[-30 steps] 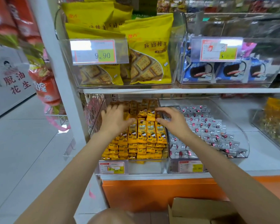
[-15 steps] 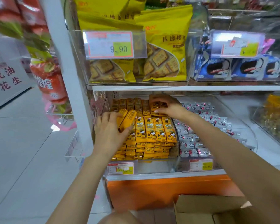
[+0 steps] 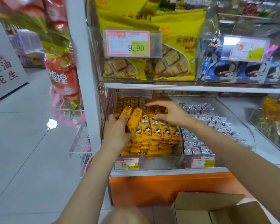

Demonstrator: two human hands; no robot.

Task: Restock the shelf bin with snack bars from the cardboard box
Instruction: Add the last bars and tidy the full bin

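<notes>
Yellow bars [image 3: 134, 120] sit in the left hand [image 3: 117, 135], fingers and thumb curled round them, tilted over the bin's [image 3: 160, 164] left side; the right hand [image 3: 171, 113] hovers above the stack [image 3: 158, 130], fingers spread, holding nothing; the box [image 3: 208, 201] lies below

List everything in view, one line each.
snack bars: many, yellow, stacked in lower left bin; two held
bin: one, clear, lower shelf left
candies: many, white and pink, next bin to the right
biscuit bags: several, yellow, upper shelf
blue packs: several, blue, upper shelf right
price tags: four, red-edged, bin fronts
red bags: several, red, hanging at left
box: one, brown, floor bottom right
left hand: one, holds two snack bars
right hand: one, fingers spread above the bars, empty
</notes>
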